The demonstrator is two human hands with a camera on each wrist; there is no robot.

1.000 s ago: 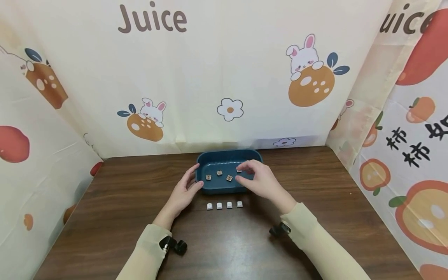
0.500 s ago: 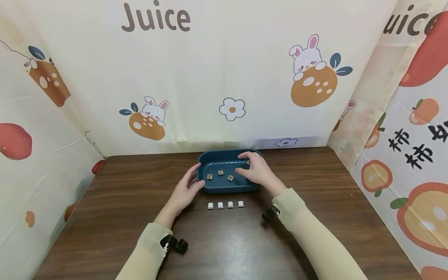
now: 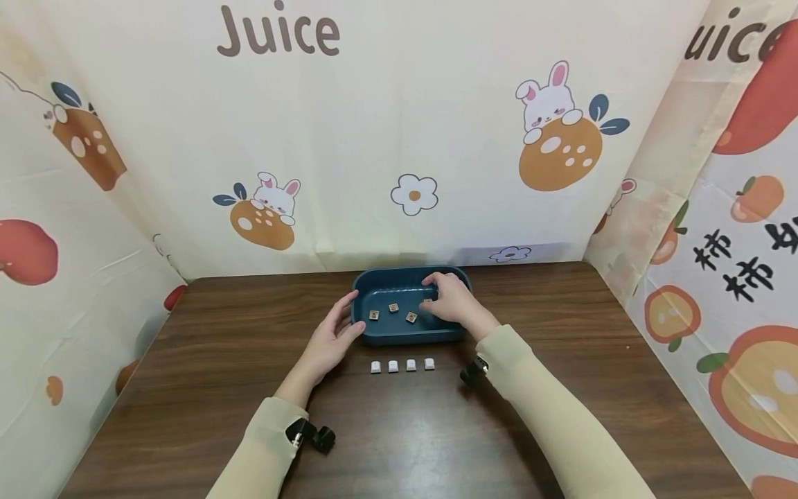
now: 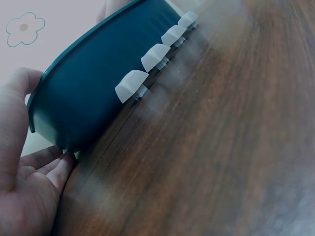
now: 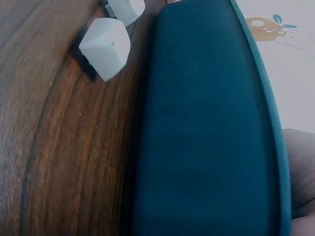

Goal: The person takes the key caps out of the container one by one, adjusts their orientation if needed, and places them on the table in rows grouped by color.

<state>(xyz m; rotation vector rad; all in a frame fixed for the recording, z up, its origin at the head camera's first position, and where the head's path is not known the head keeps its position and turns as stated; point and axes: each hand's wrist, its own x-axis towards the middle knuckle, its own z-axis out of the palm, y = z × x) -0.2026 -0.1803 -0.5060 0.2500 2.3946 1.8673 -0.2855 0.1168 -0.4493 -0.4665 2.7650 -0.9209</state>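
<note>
A dark blue tray (image 3: 411, 337) stands at the table's back, with several small square tan pieces (image 3: 393, 308) inside. At its left end my left hand (image 3: 327, 344) grips the tray; in the left wrist view, the thumb of that hand (image 4: 24, 172) meets the rim and the fingers touch low on the tray wall (image 4: 93, 73). My right hand (image 3: 458, 301) is inside the right part of the tray, thumb and forefinger apart, the thumb tip beside another tan piece (image 3: 427, 301). In the right wrist view the tray wall (image 5: 206, 118) hides most of the right hand (image 5: 301, 172).
Several white keycaps (image 3: 393, 366) form a row on the brown wooden table (image 3: 399, 430), just in front of the tray. They also show in the left wrist view (image 4: 132, 84) and the right wrist view (image 5: 106, 48). A printed cloth (image 3: 361, 125) hangs behind the table.
My right hand has moved inward over the tray's right part. A tan piece seen by its fingers half a second ago is out of sight. My left hand keeps its place on the tray.
</note>
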